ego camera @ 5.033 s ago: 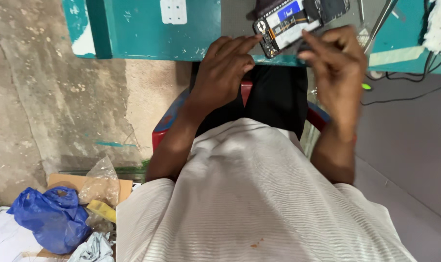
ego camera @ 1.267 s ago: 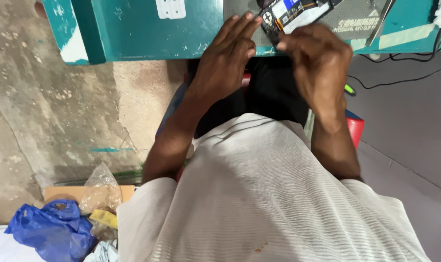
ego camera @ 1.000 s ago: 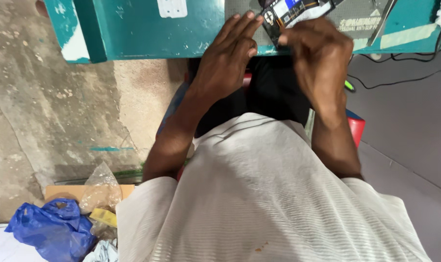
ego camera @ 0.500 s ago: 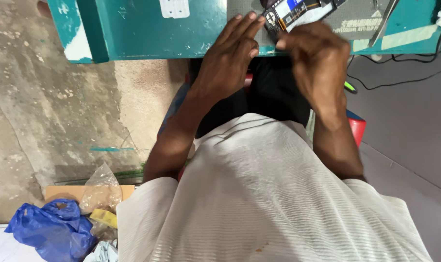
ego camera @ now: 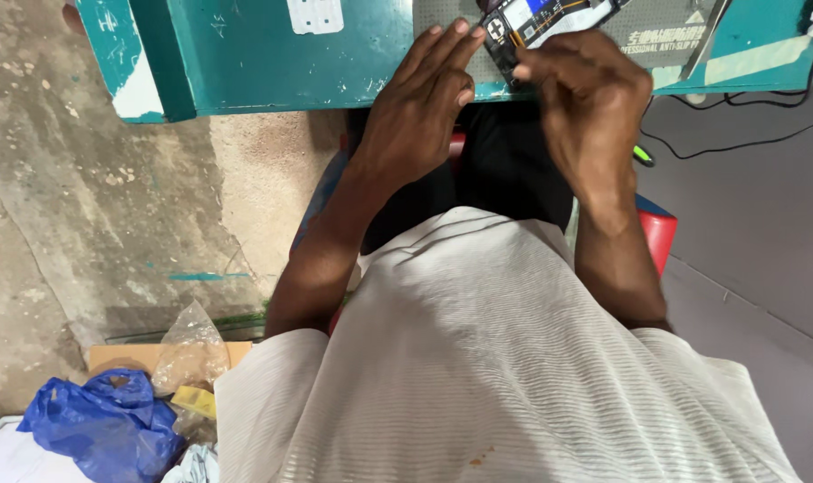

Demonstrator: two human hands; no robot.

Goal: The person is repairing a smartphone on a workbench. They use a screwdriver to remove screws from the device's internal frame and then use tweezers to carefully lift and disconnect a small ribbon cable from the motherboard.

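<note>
From my feed, the big shift since five seconds back is the view: it has tipped down and in, so the teal desk [ego camera: 245, 54] now fills the top edge and the opened phone [ego camera: 536, 18] sits half cut off there, lying on the grey mat [ego camera: 666, 27]. The left hand [ego camera: 415, 112] has flattened, its fingers [ego camera: 446, 45] stretched straight toward the phone's near edge, gripping nothing. The right hand [ego camera: 590, 98] has dropped over the phone, fingers [ego camera: 536, 67] pinched tight at its lower corner; whether they hold a small tool or part, I cannot tell. I judge both hands have settled into fine work on the board, one steadying, one picking.

Packages next. A blue plastic bag [ego camera: 102, 425] lies crumpled on the floor at lower left; a clear bag [ego camera: 187, 349] rests against a flat brown carton [ego camera: 124, 358]; a small yellow packet [ego camera: 196, 401] sits beneath. A white rectangular sticker [ego camera: 315, 13] marks the desk top.
</note>
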